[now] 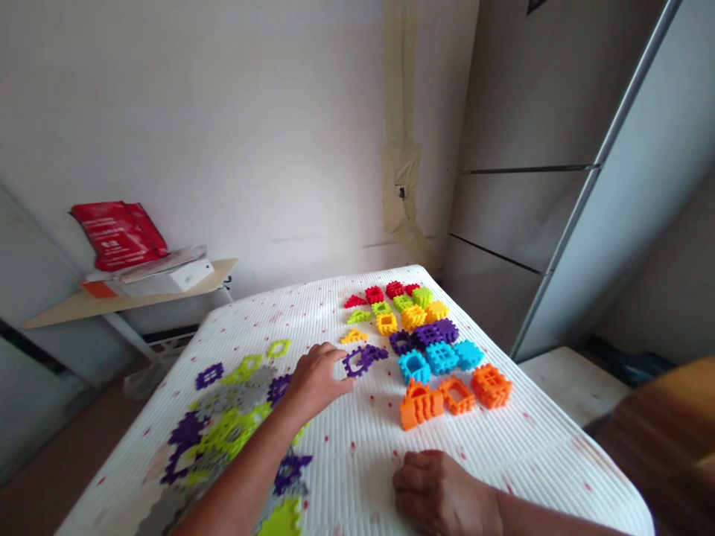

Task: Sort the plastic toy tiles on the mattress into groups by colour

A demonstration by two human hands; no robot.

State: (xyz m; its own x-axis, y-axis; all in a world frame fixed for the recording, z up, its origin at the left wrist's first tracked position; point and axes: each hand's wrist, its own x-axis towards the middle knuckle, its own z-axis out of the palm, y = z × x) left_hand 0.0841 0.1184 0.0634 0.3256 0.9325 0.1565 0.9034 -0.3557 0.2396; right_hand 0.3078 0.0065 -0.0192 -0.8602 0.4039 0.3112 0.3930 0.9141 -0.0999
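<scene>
My left hand point(321, 381) reaches over the middle of the table, its thumb and fingers closed at the left edge of a purple hollow toothed building piece point(355, 362). Just right of that piece lie purple triangular pieces point(377, 353). My right hand point(439, 491) rests on the near part of the table as a loose fist, with nothing visible in it. Beyond it stand orange stacks point(421, 406), and blue stacks point(414, 366) are farther back. Under and left of my left forearm spreads a loose pile of green point(232, 430), purple point(188, 428) and grey pieces, partly hidden by the arm.
Sorted rows of purple point(429, 334), yellow point(413, 318), light green point(423, 296) and red point(374, 295) pieces run along the table's right side. A white quilted cover point(357, 469) lies on the table. At left, a shelf point(139, 298) bears red bags point(120, 234). A grey cabinet point(503, 208) stands right.
</scene>
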